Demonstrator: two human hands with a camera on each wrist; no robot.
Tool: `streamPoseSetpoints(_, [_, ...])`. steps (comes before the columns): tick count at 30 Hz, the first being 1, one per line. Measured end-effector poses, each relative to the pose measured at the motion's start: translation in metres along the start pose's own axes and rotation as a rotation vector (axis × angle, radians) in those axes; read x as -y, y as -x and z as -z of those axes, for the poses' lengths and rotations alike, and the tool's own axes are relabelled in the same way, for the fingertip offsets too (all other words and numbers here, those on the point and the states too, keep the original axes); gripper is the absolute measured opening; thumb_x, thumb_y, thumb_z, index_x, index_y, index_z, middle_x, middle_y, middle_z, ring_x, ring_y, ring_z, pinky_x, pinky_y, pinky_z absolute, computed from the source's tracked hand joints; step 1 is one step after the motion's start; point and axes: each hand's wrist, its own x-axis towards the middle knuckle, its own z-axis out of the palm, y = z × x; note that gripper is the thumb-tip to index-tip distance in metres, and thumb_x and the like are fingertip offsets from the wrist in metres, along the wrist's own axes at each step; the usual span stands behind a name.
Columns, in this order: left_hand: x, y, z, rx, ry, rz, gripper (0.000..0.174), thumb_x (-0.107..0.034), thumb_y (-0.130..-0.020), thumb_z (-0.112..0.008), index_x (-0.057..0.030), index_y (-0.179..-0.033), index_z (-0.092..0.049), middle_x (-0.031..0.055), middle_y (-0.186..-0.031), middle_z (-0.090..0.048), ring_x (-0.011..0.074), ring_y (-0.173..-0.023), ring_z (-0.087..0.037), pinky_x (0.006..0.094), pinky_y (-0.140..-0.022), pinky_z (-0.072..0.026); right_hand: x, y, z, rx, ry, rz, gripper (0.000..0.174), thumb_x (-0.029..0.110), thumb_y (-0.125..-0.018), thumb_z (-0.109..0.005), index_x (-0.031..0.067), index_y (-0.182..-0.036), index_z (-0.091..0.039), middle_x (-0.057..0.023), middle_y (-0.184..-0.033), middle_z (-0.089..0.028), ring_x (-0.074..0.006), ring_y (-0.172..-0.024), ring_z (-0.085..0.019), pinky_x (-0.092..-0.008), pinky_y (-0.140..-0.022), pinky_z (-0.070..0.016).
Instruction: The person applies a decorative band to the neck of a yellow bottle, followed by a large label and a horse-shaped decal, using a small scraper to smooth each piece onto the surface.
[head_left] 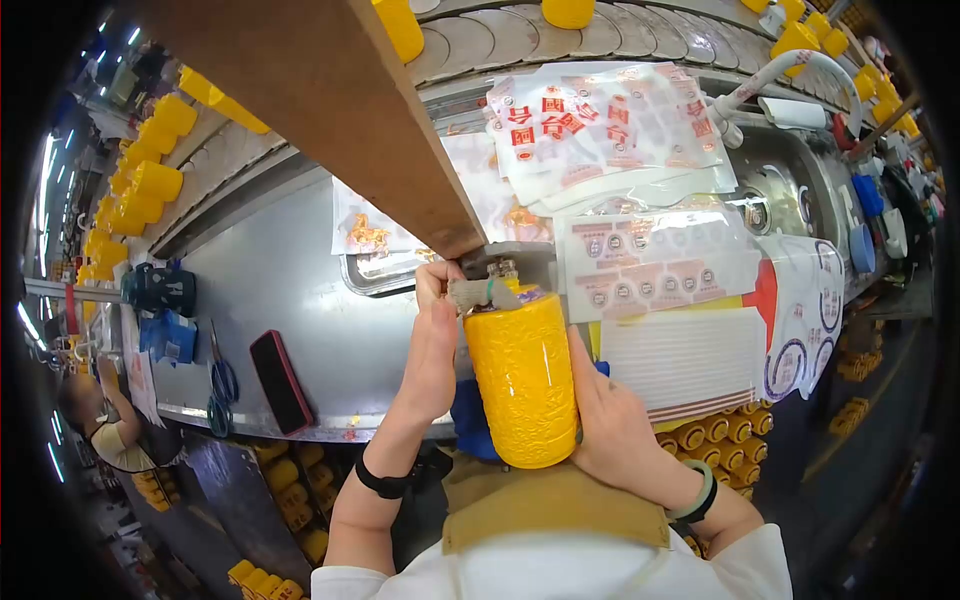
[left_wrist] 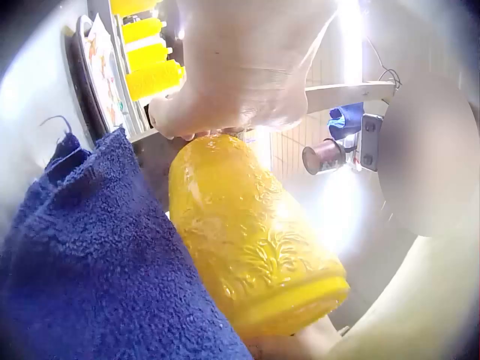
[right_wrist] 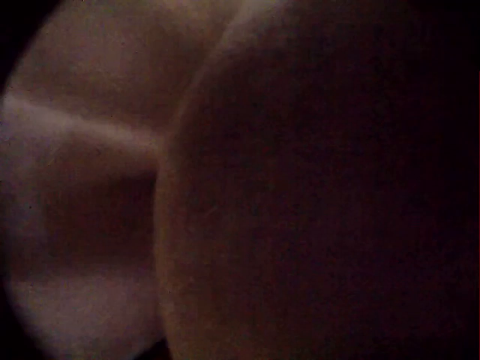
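The right hand (head_left: 618,430) hugs the yellow bottle (head_left: 525,385) between both hands while the left hand (head_left: 432,355) bends at its top, holding what I can't tell, maybe fixing it, so hold steady next.

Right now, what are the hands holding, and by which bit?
The right hand holds the yellow bottle by its side. The left hand is at the top end; I can't tell what it grips.
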Motion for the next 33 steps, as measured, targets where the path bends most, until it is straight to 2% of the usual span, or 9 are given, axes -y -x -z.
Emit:
streamPoseSetpoints(2, [0.000,-0.001,0.000,-0.007,0.035,0.027,0.063,-0.059,-0.107,-0.028,0.0015,-0.122,-0.037,0.0065,-0.116,-0.037,0.0150,-0.110,-0.039,0.0292,-0.102,-0.0293,0.001,-0.002,0.006,0.112,-0.014,-0.025,0.099,0.005,-0.060,-0.078,-0.0171,-0.147,-0.037,-0.0407,-0.150,-0.041,-0.0349,-0.093,-0.067,-0.0353,-0.070,-0.0512])
streamPoseSetpoints(14, [-0.002,0.000,-0.006,-0.009,0.011,0.026,0.069,-0.057,-0.108,-0.023,0.0068,-0.118,-0.048,0.0084,-0.117,-0.035,0.0179,-0.113,-0.041,0.0320,-0.104,-0.0323,0.011,-0.002,0.014,0.004,0.170,0.123,0.072,0.004,-0.073,-0.064,-0.0154,-0.140,-0.049,-0.0344,-0.145,-0.051,-0.0213,-0.065,-0.057,-0.0312,-0.063,-0.0468])
streamPoseSetpoints(17, [-0.003,0.000,-0.002,0.007,-0.016,0.007,0.070,-0.055,-0.109,-0.022,0.0077,-0.119,-0.050,0.0087,-0.116,-0.035,0.0182,-0.113,-0.042,0.0319,-0.104,-0.0325,0.006,0.001,0.006,0.036,0.053,0.103,0.092,0.007,-0.064,-0.079,-0.0183,-0.144,-0.041,-0.0400,-0.149,-0.043,-0.0316,-0.091,-0.068,-0.0354,-0.069,-0.0507])
streamPoseSetpoints(19, [-0.004,0.000,-0.003,0.039,-0.061,-0.011,0.070,-0.054,-0.109,-0.021,0.0076,-0.121,-0.050,0.0086,-0.115,-0.035,0.0182,-0.112,-0.042,0.0316,-0.104,-0.0327,-0.004,-0.004,-0.009,-0.123,-0.058,-0.013,0.065,0.004,-0.073,-0.062,-0.0144,-0.135,-0.055,-0.0335,-0.142,-0.055,-0.0177,-0.063,-0.055,-0.0289,-0.062,-0.0459])
streamPoseSetpoints(22, [0.000,0.003,-0.006,-0.031,0.114,0.057,0.072,-0.055,-0.109,-0.021,0.0075,-0.119,-0.054,0.0088,-0.116,-0.035,0.0187,-0.112,-0.042,0.0317,-0.103,-0.0329,0.008,-0.003,0.008,-0.035,0.148,0.079,0.066,0.003,-0.073,-0.061,-0.0152,-0.136,-0.054,-0.0334,-0.143,-0.054,-0.0184,-0.065,-0.057,-0.0294,-0.062,-0.0458])
streamPoseSetpoints(24, [0.004,0.001,0.004,0.049,0.013,0.063,0.064,-0.067,-0.104,-0.033,-0.0078,-0.128,-0.035,0.0140,-0.131,-0.053,0.0252,-0.127,-0.055,0.0427,-0.113,-0.0379,0.012,-0.003,0.015,-0.034,0.118,0.120,0.066,0.002,-0.073,-0.061,-0.0159,-0.136,-0.053,-0.0342,-0.142,-0.054,-0.0188,-0.066,-0.058,-0.0299,-0.062,-0.0455])
streamPoseSetpoints(28, [0.007,0.003,0.005,0.036,-0.036,0.027,0.064,-0.067,-0.104,-0.033,-0.0077,-0.127,-0.035,0.0147,-0.131,-0.054,0.0258,-0.127,-0.055,0.0414,-0.112,-0.0390,-0.001,-0.004,-0.008,-0.117,0.014,-0.041,0.064,0.000,-0.073,-0.060,-0.0145,-0.136,-0.055,-0.0346,-0.140,-0.056,-0.0180,-0.065,-0.058,-0.0299,-0.060,-0.0444])
streamPoseSetpoints(30, [-0.001,0.000,-0.001,0.029,-0.059,0.013,0.068,-0.052,-0.109,-0.024,0.0085,-0.125,-0.050,0.0086,-0.119,-0.036,0.0190,-0.113,-0.043,0.0306,-0.106,-0.0332,0.002,-0.004,-0.001,-0.099,0.066,0.014,0.065,0.001,-0.074,-0.060,-0.0129,-0.136,-0.055,-0.0338,-0.141,-0.056,-0.0179,-0.065,-0.058,-0.0296,-0.061,-0.0445])
streamPoseSetpoints(33, [-0.004,0.001,-0.009,-0.021,0.059,0.027,0.067,-0.052,-0.109,-0.025,0.0085,-0.121,-0.052,0.0094,-0.121,-0.036,0.0190,-0.114,-0.043,0.0310,-0.107,-0.0325,0.011,-0.001,0.008,-0.059,0.111,0.082,0.065,0.001,-0.074,-0.061,-0.0101,-0.138,-0.055,-0.0324,-0.143,-0.055,-0.0182,-0.065,-0.058,-0.0290,-0.061,-0.0448])
